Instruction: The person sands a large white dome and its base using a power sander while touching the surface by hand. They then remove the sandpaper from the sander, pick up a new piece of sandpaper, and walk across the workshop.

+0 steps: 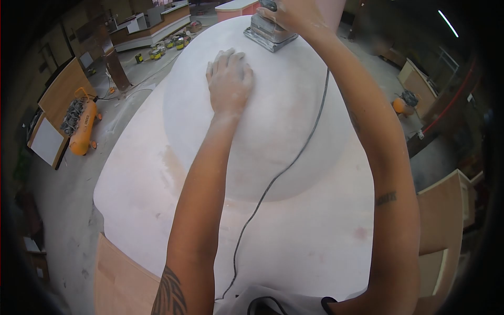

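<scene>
A large white rounded form (283, 136), dusty and smooth, rises from a wider pale oval base (147, 199). My left hand (229, 80) lies flat on the dome's upper left, fingers spread, coated in white dust. My right hand (294, 14) grips a grey electric sander (269, 32) pressed on the dome's far top. The sander's black cord (286, 168) trails down across the dome toward me.
An orange air compressor (81, 126) stands on the concrete floor at left beside a wooden panel (60, 102). Several paint cans (168, 46) and a counter (152, 26) sit far back. Plywood pieces (443, 220) stand at right, another orange machine (404, 105) beyond.
</scene>
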